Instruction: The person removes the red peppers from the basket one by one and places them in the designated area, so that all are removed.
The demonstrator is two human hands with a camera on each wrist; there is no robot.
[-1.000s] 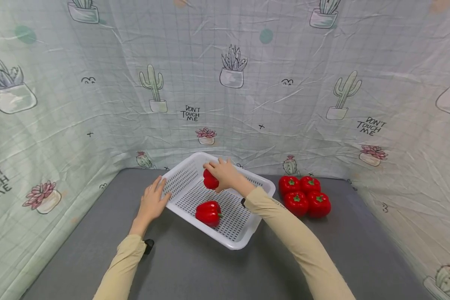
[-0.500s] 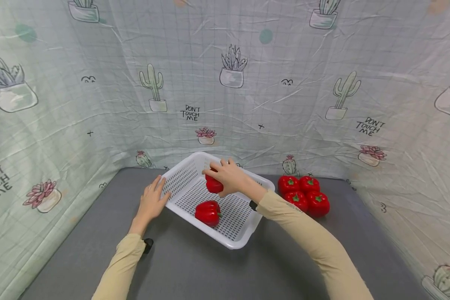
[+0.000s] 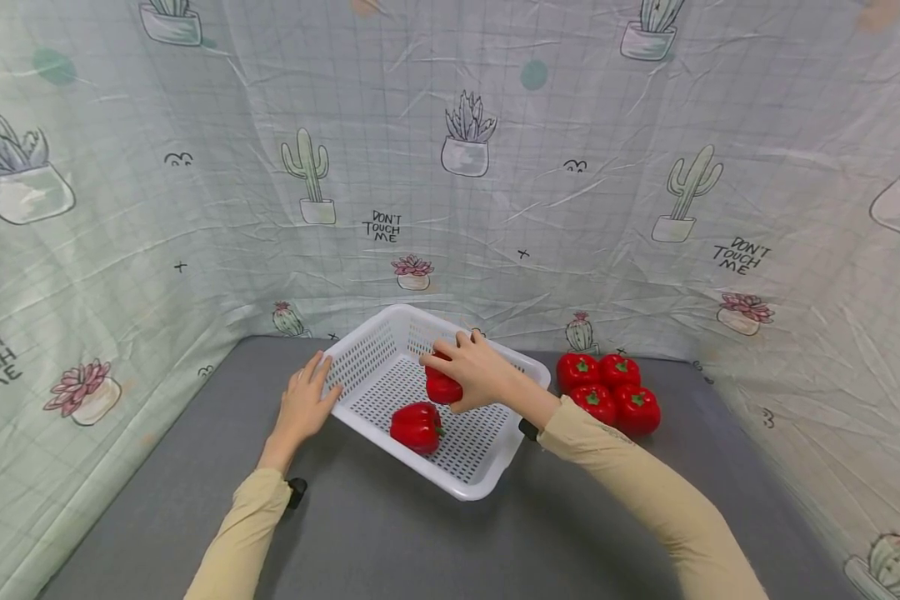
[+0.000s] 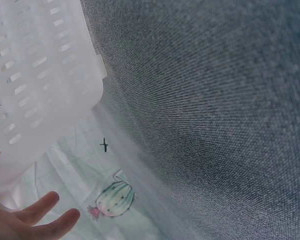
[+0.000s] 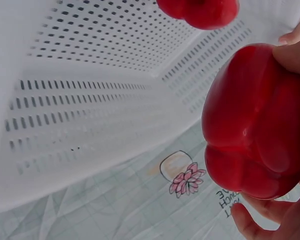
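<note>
My right hand (image 3: 478,371) grips a red bell pepper (image 3: 442,382) inside the white perforated basket (image 3: 369,365). In the right wrist view this held pepper (image 5: 257,125) is large and close, with the thumb on one side and fingers on the other. A second red bell pepper (image 3: 416,427) lies on its side on the basket floor near the front wall, its green stem to the right. My left hand (image 3: 303,404) rests at the basket's left corner and touches the rim. In the left wrist view, fingers (image 4: 45,207) stretch out straight beside the basket's outer wall (image 4: 35,75).
Several red bell peppers (image 3: 607,392) stand upright in a tight cluster right of the basket, green stems up. A grey tabletop (image 3: 390,542) lies beneath everything. Pale cloth with printed cacti (image 3: 465,217) hangs behind and along both sides.
My right hand has shifted right and toward me with the held pepper, inside the basket. The left hand, the basket and the other peppers stay in place.
</note>
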